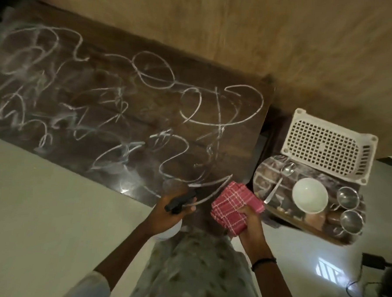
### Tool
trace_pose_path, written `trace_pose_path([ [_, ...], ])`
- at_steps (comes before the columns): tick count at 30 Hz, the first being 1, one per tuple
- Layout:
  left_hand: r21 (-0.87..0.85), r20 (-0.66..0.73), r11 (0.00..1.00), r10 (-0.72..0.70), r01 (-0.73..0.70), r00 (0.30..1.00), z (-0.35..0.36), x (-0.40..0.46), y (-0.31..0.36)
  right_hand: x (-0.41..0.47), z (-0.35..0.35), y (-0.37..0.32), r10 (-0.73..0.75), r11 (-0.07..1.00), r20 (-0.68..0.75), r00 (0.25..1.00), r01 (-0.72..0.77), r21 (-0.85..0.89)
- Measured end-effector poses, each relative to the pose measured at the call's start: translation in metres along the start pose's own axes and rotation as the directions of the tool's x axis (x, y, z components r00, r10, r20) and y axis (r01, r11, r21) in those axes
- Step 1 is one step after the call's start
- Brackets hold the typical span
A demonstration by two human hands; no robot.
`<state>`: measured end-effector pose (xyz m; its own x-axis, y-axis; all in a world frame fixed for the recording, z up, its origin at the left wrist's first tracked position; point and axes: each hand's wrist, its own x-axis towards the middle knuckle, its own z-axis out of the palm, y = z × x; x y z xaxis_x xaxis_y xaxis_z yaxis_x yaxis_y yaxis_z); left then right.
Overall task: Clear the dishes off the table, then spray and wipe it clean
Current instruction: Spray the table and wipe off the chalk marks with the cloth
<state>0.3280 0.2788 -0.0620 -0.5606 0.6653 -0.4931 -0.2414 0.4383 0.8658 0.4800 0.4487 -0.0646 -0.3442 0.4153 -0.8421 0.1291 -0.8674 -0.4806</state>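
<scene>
View from above, looking down at a person's two bare hands w/ a dark table beyond them. The left hand (176, 209) is wrapped around a spray bottle (180, 201): fingers closed on the black trigger head, nozzle aimed toward the table, the pale bottle body showing just under the wrist. The right hand (249, 221) grips a folded red-and-white checked cloth (233, 206), thumb on top, fingers closed underneath; the cloth is held over the table's near right corner, whether it touches the top can't be told. A thin dark band sits on the right wrist.

The table (128, 113) is dark brown wood, tilted diagonally across the view, its top covered in white chalk-like scribbles, loops & smears. No dishes on it.

The dishes are off to the right, on a lower stand beside the table: a steel plate (271, 175) w/ a spoon (279, 182) lying across it, a white bowl (310, 194) resting on the plate's right part, and two small steel cups (348, 198), one nearer the person than the other. Just behind them, a white plastic perforated basket (326, 148).

Floor is pale & glossy; a tan wall runs behind the table. Person's patterned clothing fills the bottom centre.
</scene>
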Motion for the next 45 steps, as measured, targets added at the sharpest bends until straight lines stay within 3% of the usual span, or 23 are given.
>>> trace_pose_path([
  [5,0.160,0.080,0.987,-0.035,0.022,0.996,0.018,-0.018,-0.057,-0.003,-0.027,0.033,-0.039,0.984,-0.144,0.989,0.013,-0.178],
  [13,0.345,0.093,0.937,-0.084,0.047,0.992,0.071,-0.029,-0.124,0.001,-0.078,0.052,-0.117,0.959,-0.092,0.989,0.088,-0.270],
  [19,0.238,-0.172,0.954,-0.142,0.181,0.975,0.097,-0.034,-0.145,0.003,-0.093,0.059,-0.094,0.959,-0.109,0.990,0.061,-0.278],
  [24,0.284,-0.174,0.943,-0.126,0.173,0.977,0.103,-0.038,-0.148,0.004,-0.092,0.059,-0.108,0.954,-0.077,0.991,0.082,-0.287],
  [30,0.290,-0.291,0.922,-0.171,0.257,0.941,0.111,-0.035,-0.135,0.003,-0.087,0.056,-0.103,0.954,-0.047,0.994,0.085,-0.287],
  [35,0.271,-0.315,0.941,-0.113,0.203,0.942,0.106,-0.030,-0.126,0.001,-0.083,0.053,-0.111,0.954,-0.054,0.992,0.091,-0.285],
  [41,0.242,-0.399,0.919,-0.199,0.312,0.895,0.099,-0.026,-0.114,0.002,-0.077,0.053,-0.135,0.950,-0.089,0.987,0.103,-0.295],
  [45,0.314,-0.335,0.909,-0.164,0.273,0.928,0.092,-0.032,-0.119,0.004,-0.071,0.056,-0.141,0.949,-0.094,0.985,0.108,-0.297],
])
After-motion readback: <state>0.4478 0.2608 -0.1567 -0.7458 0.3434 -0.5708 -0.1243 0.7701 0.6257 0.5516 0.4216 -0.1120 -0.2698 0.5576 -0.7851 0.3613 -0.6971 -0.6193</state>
